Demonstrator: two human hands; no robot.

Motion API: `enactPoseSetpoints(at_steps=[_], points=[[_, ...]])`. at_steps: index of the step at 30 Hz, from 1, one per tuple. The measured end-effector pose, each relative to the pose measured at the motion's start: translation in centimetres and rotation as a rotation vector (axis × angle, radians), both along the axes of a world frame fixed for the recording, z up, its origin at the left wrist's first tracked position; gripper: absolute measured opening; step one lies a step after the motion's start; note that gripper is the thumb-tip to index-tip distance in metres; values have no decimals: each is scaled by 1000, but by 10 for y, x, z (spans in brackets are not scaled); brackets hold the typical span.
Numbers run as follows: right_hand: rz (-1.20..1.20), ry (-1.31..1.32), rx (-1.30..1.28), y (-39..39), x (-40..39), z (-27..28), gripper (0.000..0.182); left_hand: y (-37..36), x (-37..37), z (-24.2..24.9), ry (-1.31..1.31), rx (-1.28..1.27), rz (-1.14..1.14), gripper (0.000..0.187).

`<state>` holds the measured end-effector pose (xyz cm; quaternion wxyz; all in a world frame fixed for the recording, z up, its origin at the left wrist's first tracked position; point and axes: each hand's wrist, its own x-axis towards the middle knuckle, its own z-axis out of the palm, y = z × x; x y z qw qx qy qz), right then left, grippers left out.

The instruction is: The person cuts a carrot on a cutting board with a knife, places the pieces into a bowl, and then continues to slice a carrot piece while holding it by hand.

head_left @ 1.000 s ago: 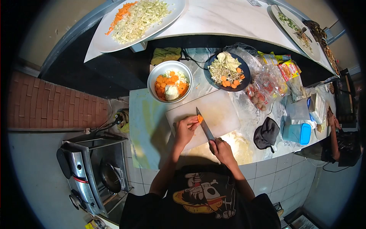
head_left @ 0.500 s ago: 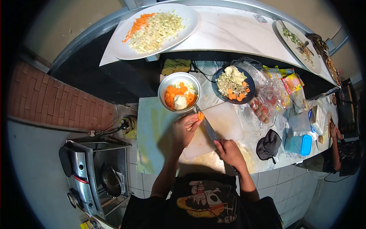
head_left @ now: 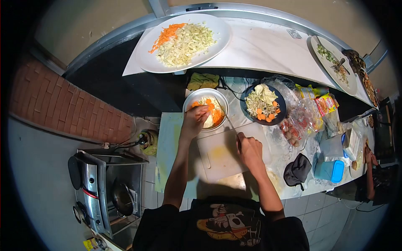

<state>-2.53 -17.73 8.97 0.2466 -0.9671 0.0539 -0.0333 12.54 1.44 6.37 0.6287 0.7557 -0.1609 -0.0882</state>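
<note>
My left hand (head_left: 195,121) is over the left side of a white bowl (head_left: 185,101) that holds orange carrot pieces (head_left: 217,116) and pale shredded vegetable. Its fingers are bent together at the carrots; whether anything is between them is hidden. My right hand (head_left: 250,151) grips a knife (head_left: 228,119), whose blade points up and left to the bowl's right rim. Below the bowl lies a white cutting board (head_left: 222,155) with an orange stain. A dark plate (head_left: 248,113) with sprouts, carrot slices and a pale leaf stands right of the bowl.
A large white plate (head_left: 144,56) of shredded vegetables rests on the raised shelf (head_left: 259,42). On the right are plastic bags (head_left: 299,121), a black cap (head_left: 297,170) and a blue-lidded container (head_left: 331,170). A co-worker's arm (head_left: 370,173) shows at the far right. A stove (head_left: 90,184) stands left.
My left hand has moved from above the board up to the bowl; the carrot slices at its fingertips no longer show there. The knife has turned slightly. The whole view has shifted.
</note>
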Motion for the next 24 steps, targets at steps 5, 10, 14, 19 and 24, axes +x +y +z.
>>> enactPoseSetpoints(at_steps=[5, 10, 14, 19, 24], points=[[-17, -57, 3, -5, -6, -6, 14, 6, 15, 5, -63, 183, 17, 28], [-17, -87, -4, -8, -9, -12, 16, 5, 37, -5, -426, 399, -70, 26], [-17, -103, 31, -10, -4, -16, 18, -4, 37, -2, -164, 314, -168, 24], [-22, -101, 100, -8, -2, -23, 22, -10, 27, 4, -144, 294, -167, 26], [-54, -85, 181, -6, -3, -32, 30, -19, 24, 10, -166, 202, -161, 25]])
